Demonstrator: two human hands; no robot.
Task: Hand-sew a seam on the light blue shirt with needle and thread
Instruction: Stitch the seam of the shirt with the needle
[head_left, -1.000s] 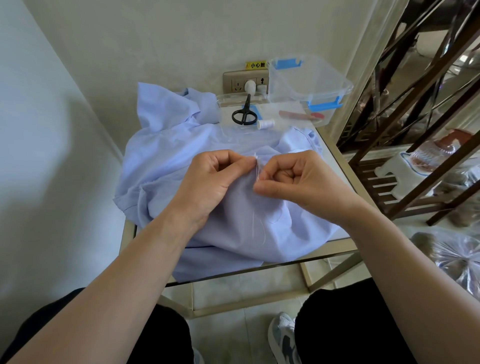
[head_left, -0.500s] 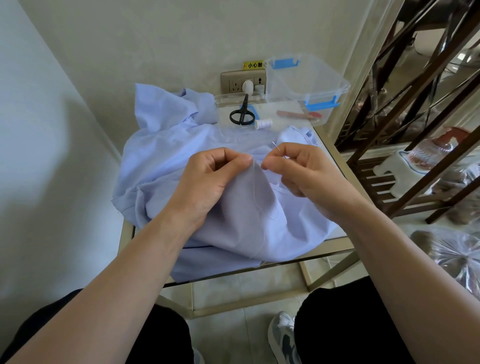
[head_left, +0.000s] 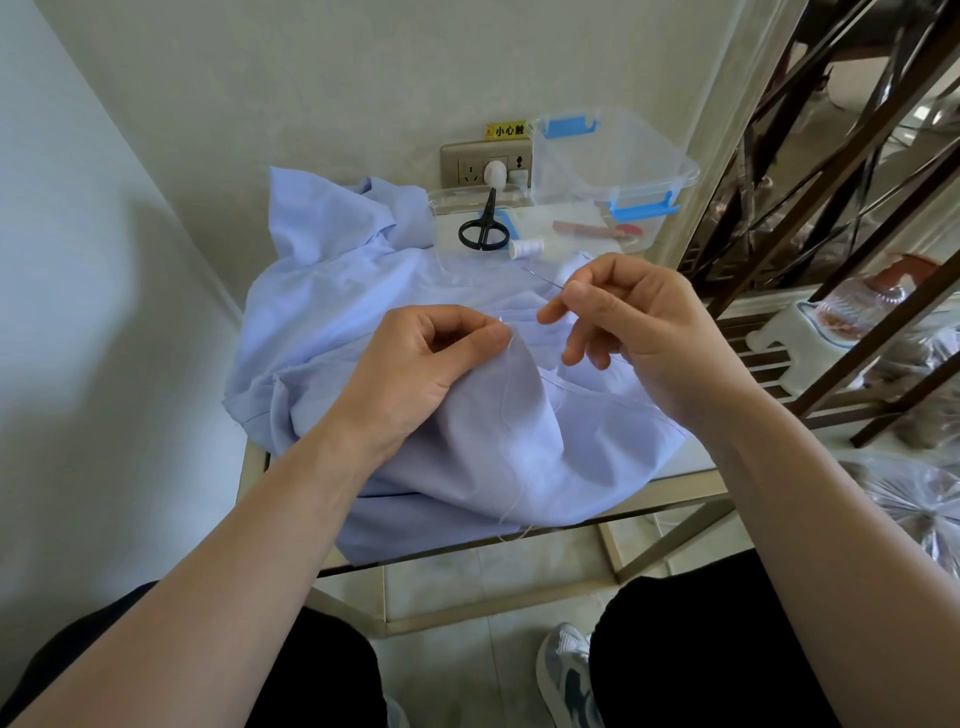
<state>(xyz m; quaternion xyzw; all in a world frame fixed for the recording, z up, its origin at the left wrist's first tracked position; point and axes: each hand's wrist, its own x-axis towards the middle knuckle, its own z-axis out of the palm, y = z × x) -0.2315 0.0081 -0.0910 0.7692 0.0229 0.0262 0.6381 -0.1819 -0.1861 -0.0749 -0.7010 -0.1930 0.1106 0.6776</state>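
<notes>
Both hands are busy, seemingly mid-stitch. Your left hand (head_left: 415, 374) pinches a raised fold of the shirt (head_left: 337, 322), which lies heaped on the table (head_left: 675, 488). At its 3 o'clock, your right hand (head_left: 639, 332) pinches the needle (head_left: 545, 279), slanting toward 10 o'clock. Thread (head_left: 511, 499) trails slack toward 6 o'clock. Next, likely: draw the slack taut, then re-enter the fold beside your left thumb.

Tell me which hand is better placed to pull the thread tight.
Right. The right hand pinches the needle, held above the shirt, so it can likely draw away freely, while the left hand pinches the shirt at the seam.
</notes>
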